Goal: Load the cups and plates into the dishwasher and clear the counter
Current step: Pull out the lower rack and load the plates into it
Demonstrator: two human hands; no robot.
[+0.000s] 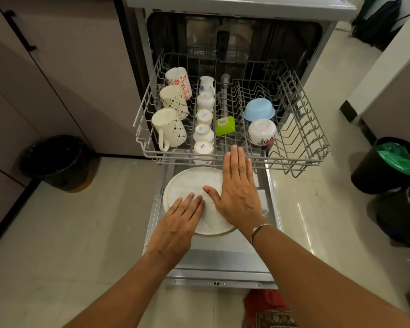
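The dishwasher stands open with its upper rack (315, 159) pulled out over the lowered door (223, 263). In the rack, three mugs (169, 129) lie at the left, several small white cups (204, 132) line the middle, and a blue bowl (259, 111) and a floral bowl (262, 131) sit upside down at the right. A white plate (189, 183) lies flat on the door below the rack. My left hand (175, 227) is flat over the plate's near left part. My right hand (238, 190) is flat, fingers together, its fingertips at the rack's front edge. Neither hand holds anything.
A green container (225, 125) lies in the rack's middle. A black bin (55, 159) stands on the floor at the left, and a black bin with a green liner (393, 162) at the right. Cabinets (57, 67) run along the left. A red cloth (265, 308) lies below the door.
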